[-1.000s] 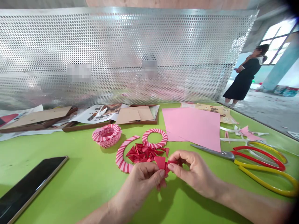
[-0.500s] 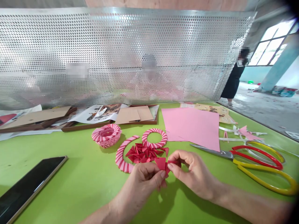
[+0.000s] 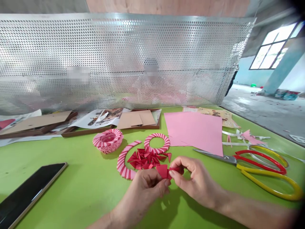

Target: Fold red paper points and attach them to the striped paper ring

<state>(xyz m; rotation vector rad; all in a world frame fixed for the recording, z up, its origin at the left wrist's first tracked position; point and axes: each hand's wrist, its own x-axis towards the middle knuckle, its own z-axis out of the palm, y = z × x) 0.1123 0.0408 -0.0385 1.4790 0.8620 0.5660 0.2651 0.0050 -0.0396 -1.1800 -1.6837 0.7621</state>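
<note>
My left hand [image 3: 145, 194] and my right hand [image 3: 195, 181] pinch a red folded paper piece [image 3: 162, 171] between their fingertips, low over the green table. Its lower part is hidden by my left fingers. Just beyond my hands lies a heap of red folded paper triangles [image 3: 144, 159]. To its left curves a pink-and-white striped paper arc [image 3: 123, 163], and behind it sits a striped paper ring [image 3: 157, 143]. A striped woven paper bowl [image 3: 108, 141] stands further left. Large scissors with red and yellow handles [image 3: 247, 163] lie right of my right hand.
A pink paper sheet [image 3: 195, 128] lies behind the scissors, with white and pink paper scraps [image 3: 247, 137] to its right. A black tablet or phone [image 3: 28, 190] lies at front left. Cardboard pieces and printed papers [image 3: 135, 120] lie along a perforated metal screen [image 3: 119, 60].
My hands still pinch the red piece, with little movement. The standing person at the right has gone behind the metal screen, and the view has shifted slightly.
</note>
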